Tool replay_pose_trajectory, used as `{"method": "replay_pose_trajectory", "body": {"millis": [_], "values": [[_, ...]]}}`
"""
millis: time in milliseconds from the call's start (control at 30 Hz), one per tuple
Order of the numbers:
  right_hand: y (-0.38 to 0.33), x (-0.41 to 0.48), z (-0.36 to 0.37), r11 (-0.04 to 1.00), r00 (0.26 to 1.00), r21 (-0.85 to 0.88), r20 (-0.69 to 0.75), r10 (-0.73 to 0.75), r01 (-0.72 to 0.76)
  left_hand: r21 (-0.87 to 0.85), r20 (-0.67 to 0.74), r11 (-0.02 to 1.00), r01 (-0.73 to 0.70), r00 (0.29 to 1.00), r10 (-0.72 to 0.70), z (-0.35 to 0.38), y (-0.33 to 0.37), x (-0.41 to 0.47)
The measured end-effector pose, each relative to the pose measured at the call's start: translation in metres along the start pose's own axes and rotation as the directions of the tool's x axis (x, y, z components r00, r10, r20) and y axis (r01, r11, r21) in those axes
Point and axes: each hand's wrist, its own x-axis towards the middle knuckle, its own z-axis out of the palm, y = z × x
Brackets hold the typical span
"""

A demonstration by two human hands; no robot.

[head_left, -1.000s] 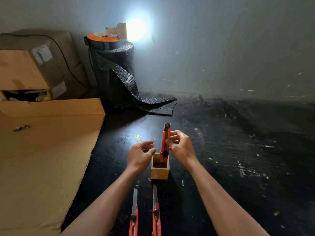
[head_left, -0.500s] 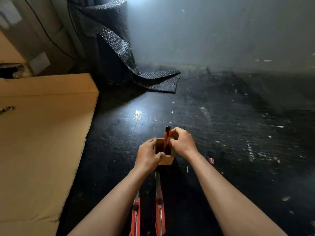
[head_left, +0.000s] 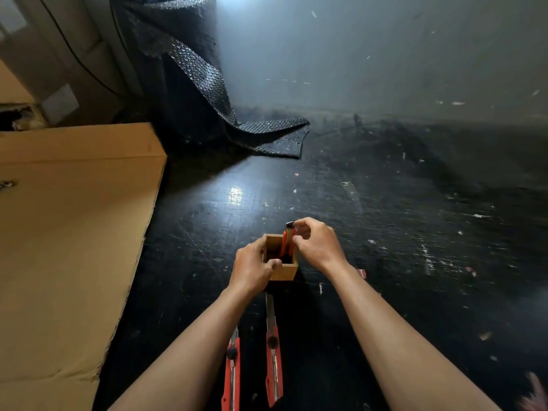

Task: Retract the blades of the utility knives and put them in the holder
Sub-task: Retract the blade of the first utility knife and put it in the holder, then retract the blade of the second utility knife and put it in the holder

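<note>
Inside wooden holder gripped by left hand, upright red knife pinched by right hand

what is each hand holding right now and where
Right hand pinches the top end of the red utility knife standing in the small wooden holder; left hand grips the holder's left side.

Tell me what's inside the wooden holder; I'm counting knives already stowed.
One red utility knife stands in the wooden holder, its top pinched by the right hand. The left hand covers the holder's near-left corner, and the bottom is too dark to see.
</note>
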Motion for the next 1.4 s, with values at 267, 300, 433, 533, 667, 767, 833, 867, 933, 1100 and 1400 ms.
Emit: {"method": "replay_pose_trajectory", "body": {"millis": [267,300,433,533,667,767,833,867,933,1100,1400], "values": [[0.007,-0.052,-0.008,0.998,1.000,-0.070,-0.018,-0.006,0.004,0.053,-0.118,0.998,0.033,0.993,-0.027,0.002,-0.010,-0.053],[0.008,-0.060,-0.006,0.997,1.000,-0.079,-0.007,0.001,-0.001,0.056,-0.121,0.998,0.023,0.993,-0.016,0.003,-0.011,-0.064],[0.015,-0.096,0.011,0.993,0.995,-0.118,0.098,0.032,-0.021,0.095,-0.117,0.995,0.012,0.993,-0.001,0.009,-0.017,-0.100],[0.024,-0.123,0.033,0.990,0.978,-0.133,0.197,0.075,-0.049,0.122,-0.063,0.990,0.072,0.996,-0.065,0.016,-0.028,-0.119],[0.039,-0.149,0.060,0.980,0.927,-0.149,0.332,0.172,-0.128,0.143,0.051,0.974,0.174,0.982,-0.183,0.026,-0.043,-0.136],[0.046,-0.162,0.073,0.974,0.885,-0.105,0.406,0.227,-0.201,0.119,0.125,0.968,0.219,0.964,-0.233,0.037,-0.046,-0.143],[0.049,-0.170,0.080,0.968,0.886,-0.065,0.391,0.250,-0.244,0.089,0.146,0.967,0.239,0.957,-0.251,0.043,-0.046,-0.148],[0.048,-0.172,0.081,0.964,0.886,-0.047,0.385,0.258,-0.260,0.076,0.144,0.965,0.250,0.955,-0.259,0.044,-0.045,-0.149],[0.049,-0.171,0.083,0.956,0.890,0.011,0.370,0.268,-0.293,0.018,0.128,0.958,0.285,0.950,-0.285,0.048,-0.045,-0.147],[0.038,-0.186,0.065,0.944,0.928,0.184,0.307,0.210,-0.274,-0.145,0.033,0.953,0.267,0.964,-0.265,0.031,-0.032,-0.163],[0.014,-0.166,0.030,0.874,0.979,0.469,0.200,0.035,-0.127,-0.376,0.017,0.914,0.152,0.987,-0.158,-0.006,-0.011,-0.139]]}}
